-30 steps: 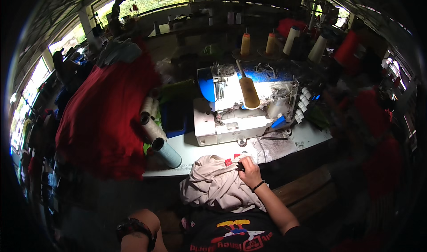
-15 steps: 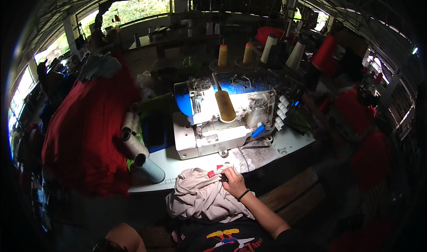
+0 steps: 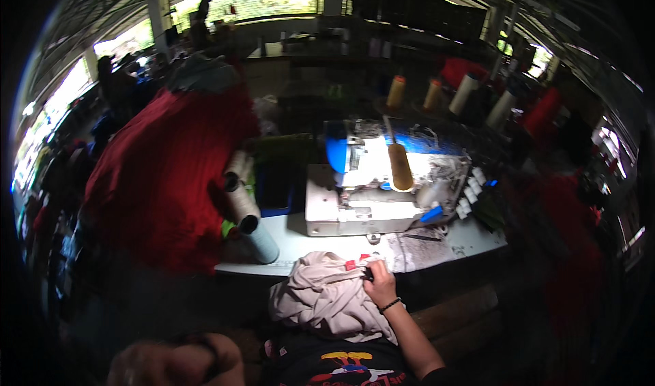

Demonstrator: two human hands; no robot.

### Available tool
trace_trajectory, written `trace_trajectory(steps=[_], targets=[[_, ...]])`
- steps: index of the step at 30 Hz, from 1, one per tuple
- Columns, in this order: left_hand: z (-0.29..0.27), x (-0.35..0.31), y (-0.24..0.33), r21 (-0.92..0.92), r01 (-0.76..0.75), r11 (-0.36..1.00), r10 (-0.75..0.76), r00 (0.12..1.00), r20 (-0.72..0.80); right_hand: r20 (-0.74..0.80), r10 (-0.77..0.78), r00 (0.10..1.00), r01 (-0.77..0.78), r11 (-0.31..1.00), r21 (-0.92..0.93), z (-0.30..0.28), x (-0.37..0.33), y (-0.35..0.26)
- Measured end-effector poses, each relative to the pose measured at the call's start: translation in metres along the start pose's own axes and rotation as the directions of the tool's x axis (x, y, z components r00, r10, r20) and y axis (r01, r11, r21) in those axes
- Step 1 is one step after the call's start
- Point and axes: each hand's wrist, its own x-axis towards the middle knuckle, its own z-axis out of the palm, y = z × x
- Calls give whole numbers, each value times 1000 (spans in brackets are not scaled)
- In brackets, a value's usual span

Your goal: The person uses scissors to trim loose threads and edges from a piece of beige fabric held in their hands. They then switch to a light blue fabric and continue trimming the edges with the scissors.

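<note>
A crumpled beige garment with small red labels lies over the front edge of the white sewing table, hanging down toward my lap. My right hand rests at the garment's right side, fingers closed around a small black object; its kind is mostly hidden by the hand. A beaded bracelet is on that wrist. Low at the left, my left hand is away from the garment and smeared by motion, so its fingers cannot be read. A dark band circles that wrist.
Behind the garment stands a lit white and blue sewing machine. Thread cones line the table's left side, beside a large red fabric pile. More cones stand behind the machine. Dark tweezers lie on a grey cloth.
The view has turned left, so the scene sits farther right. My left hand has come into sight at the lower left, moving. My right hand keeps its place on the garment.
</note>
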Motion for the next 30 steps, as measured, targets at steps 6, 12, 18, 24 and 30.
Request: trace_trajectory(steps=[6, 12, 18, 24, 30], targets=[[22, -5, -37, -43, 307, 951, -304, 950, 73, -33, -65, 997, 67, 997, 45, -2, 11, -17], [39, -23, -54, -59, 88, 994, -88, 996, -3, -34, -27, 999, 28, 999, 18, -4, 5, -13], [40, -32, -49, -5, 92, 996, -92, 995, -32, -29, -51, 998, 52, 997, 55, -2, 7, -15], [46, -31, -53, 52, -43, 998, 45, 998, -35, -29, -45, 999, 47, 997, 64, -2, 7, -15], [39, -37, -56, 100, -32, 994, 28, 999, 39, -9, -22, 1000, 22, 998, 58, -4, 5, -13]])
